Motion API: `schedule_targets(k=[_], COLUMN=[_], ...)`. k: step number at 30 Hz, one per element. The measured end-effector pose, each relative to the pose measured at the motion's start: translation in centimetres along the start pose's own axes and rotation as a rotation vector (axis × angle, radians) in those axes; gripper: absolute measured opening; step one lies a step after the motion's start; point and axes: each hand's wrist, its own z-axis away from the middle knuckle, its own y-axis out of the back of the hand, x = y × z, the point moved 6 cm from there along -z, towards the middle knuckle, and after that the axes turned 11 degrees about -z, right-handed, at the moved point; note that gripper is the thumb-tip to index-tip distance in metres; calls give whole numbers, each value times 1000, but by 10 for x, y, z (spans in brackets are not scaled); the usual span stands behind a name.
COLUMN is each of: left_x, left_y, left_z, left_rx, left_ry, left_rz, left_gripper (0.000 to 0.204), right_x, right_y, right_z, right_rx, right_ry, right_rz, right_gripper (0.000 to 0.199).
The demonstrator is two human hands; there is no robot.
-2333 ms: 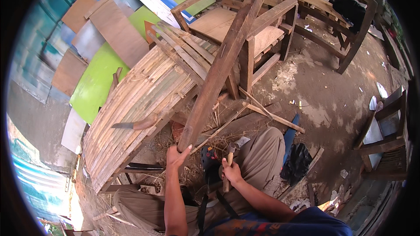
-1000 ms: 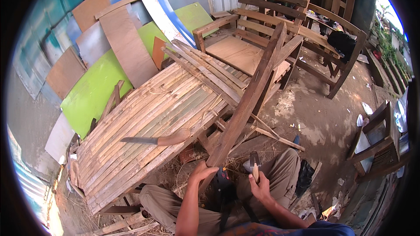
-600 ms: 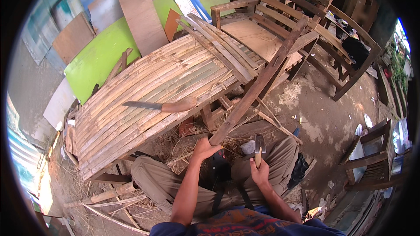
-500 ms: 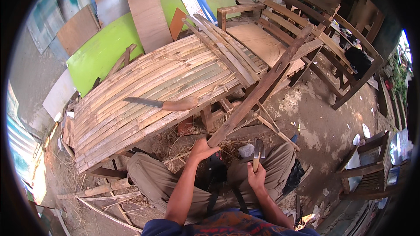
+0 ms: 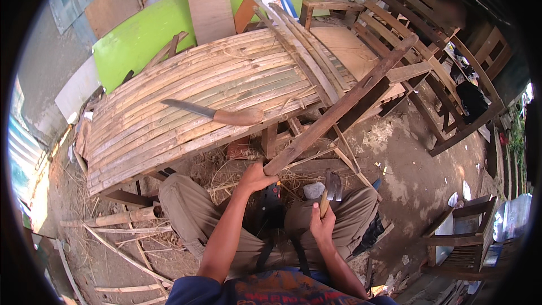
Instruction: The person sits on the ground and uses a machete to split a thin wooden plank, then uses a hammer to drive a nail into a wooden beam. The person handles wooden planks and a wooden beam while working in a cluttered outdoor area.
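Observation:
My left hand (image 5: 257, 178) is closed round the near end of a long dark wooden beam (image 5: 339, 110), which slants up and away to the far right. In my right hand (image 5: 323, 223) is a claw hammer (image 5: 332, 187), gripped by its wooden handle with the metal head upward, over my right thigh. A large knife (image 5: 214, 114) with a wooden handle lies untouched on the bamboo-slat bench (image 5: 169, 130) in front of me. A grey stone (image 5: 314, 191) sits just left of the hammer head.
Several loose wooden strips (image 5: 307, 51) lie across the bench's right part. A slatted wooden bench seat (image 5: 389, 22) stands at the far right. Coloured panels (image 5: 152, 20) lean on the back wall. Bamboo pieces (image 5: 124, 217) lie at lower left, and a small wooden chair (image 5: 463, 237) stands at right.
My view has shifted slightly. The hammer has turned in my right hand, so its head shows more from the side. My left hand keeps its hold on the beam.

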Motion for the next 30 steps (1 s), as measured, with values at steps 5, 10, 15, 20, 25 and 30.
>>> schedule_targets(k=[5, 10, 15, 20, 25, 30], left_x=[8, 1, 5, -3, -8, -10], left_y=[8, 7, 0, -7, -15, -21], left_z=[8, 11, 7, 1, -3, -7], left_rx=[-58, 1, 11, -23, -2, -12], left_ry=[59, 22, 21, 61, -18, -13], left_rz=[-75, -28, -80, -32, -49, -65], left_gripper=[73, 72, 70, 68, 64, 64], right_x=[-25, -57, -77, -76, -87, -90], right_y=[-25, -61, -80, -81, -83, -71], right_z=[4, 5, 8, -12, 6, -9], right_rx=[-104, -219, -339, -305, -298, -340], right_ry=[187, 295, 445, 310, 246, 420], right_rz=[30, 403, 499, 692, 666, 793], right_gripper=[21, 27, 26, 24, 24, 19])
